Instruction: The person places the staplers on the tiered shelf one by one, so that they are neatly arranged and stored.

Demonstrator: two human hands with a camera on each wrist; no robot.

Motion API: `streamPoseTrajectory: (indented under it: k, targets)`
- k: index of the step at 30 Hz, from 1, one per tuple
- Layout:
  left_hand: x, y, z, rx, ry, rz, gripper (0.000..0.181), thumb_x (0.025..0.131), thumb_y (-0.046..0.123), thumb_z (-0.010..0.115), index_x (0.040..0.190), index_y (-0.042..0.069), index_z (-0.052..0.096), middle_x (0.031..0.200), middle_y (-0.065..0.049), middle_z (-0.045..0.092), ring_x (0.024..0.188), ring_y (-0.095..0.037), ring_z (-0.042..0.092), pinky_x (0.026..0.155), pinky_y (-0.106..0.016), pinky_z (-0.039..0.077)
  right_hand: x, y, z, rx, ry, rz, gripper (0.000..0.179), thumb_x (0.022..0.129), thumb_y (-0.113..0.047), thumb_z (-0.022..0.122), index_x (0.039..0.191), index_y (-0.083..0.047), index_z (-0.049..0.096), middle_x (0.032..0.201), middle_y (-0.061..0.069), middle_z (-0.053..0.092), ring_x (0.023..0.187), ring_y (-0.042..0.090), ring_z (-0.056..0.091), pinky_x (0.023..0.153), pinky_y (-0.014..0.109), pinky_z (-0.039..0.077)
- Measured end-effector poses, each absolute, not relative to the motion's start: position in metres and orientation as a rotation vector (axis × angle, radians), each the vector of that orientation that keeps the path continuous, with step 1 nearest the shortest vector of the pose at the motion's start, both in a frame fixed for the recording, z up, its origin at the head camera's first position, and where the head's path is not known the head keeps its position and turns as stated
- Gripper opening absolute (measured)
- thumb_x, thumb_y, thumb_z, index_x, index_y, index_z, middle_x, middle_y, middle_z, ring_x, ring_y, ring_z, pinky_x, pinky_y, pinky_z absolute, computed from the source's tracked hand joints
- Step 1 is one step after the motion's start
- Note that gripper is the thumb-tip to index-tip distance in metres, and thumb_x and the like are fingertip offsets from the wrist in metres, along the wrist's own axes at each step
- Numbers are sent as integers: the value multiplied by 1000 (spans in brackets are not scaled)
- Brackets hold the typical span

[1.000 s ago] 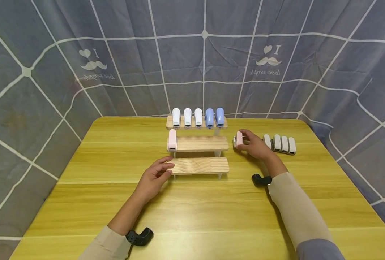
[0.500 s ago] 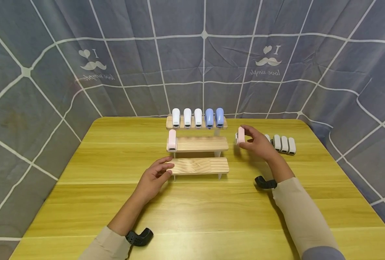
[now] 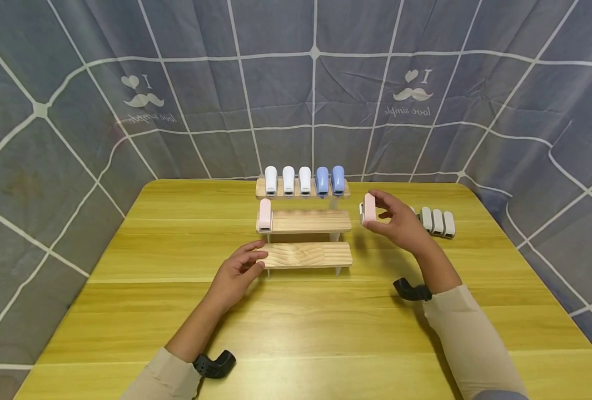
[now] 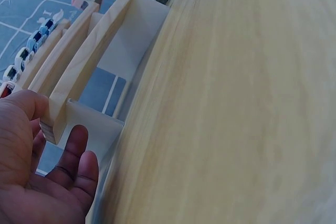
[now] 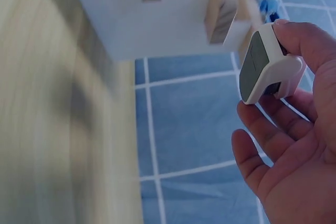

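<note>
My right hand (image 3: 401,225) holds a pink mini stapler (image 3: 369,209) between thumb and fingers, above the table to the right of the stepped wooden display rack. In the right wrist view its white rim and grey base (image 5: 256,66) face the camera. My left hand (image 3: 234,276) rests its fingertips against the left end of the rack's lowest shelf (image 3: 308,254); the left wrist view shows its lower fingers (image 4: 86,177) loosely bent beside the white support. Another pink stapler (image 3: 265,215) stands at the left end of the middle shelf (image 3: 311,221).
White staplers (image 3: 288,180) and blue staplers (image 3: 338,180) line the top shelf (image 3: 260,189). Several off-white staplers (image 3: 437,221) stand in a row on the table (image 3: 316,333) at the right, partly behind my right hand. A grey checked curtain (image 3: 275,94) surrounds the back and sides.
My right hand has lifted the pink stapler off the table and drawn away from the row of off-white staplers. The left hand has stayed at the lowest shelf.
</note>
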State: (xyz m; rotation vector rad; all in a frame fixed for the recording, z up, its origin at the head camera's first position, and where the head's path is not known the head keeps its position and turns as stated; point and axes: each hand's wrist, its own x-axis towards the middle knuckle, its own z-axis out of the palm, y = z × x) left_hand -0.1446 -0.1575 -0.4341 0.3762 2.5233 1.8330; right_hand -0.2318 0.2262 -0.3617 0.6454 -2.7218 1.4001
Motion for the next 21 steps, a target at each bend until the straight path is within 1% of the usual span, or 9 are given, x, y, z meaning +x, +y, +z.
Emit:
streamPoseTrajectory:
  k: [7, 16, 21]
  targets:
    - [-145, -157, -435, 368, 2521, 1845, 23, 98, 11, 64, 118, 4, 71, 143, -3, 53, 121, -24, 55, 89, -27, 47, -220, 211, -352, 723, -2653, 1360, 73, 88, -11, 77, 149, -1, 40, 133, 17, 55, 121, 32, 51, 92, 49, 42]
    - [-144, -156, -435, 365, 2515, 1849, 23, 98, 11, 64, 118, 4, 71, 143, -1, 53, 118, -22, 56, 89, -27, 48, -209, 183, -344, 796, -2636, 1283, 71, 84, -13, 81, 146, -2, 46, 135, 13, 56, 119, 28, 54, 90, 48, 44]
    - [-144, -156, -434, 354, 2513, 1844, 22, 98, 11, 63, 118, 5, 71, 143, 1, 53, 120, -21, 55, 90, -28, 47, -206, 168, -342, 821, -2634, 1283, 72, 83, -13, 82, 146, -4, 47, 131, 10, 58, 116, 26, 55, 89, 46, 45]
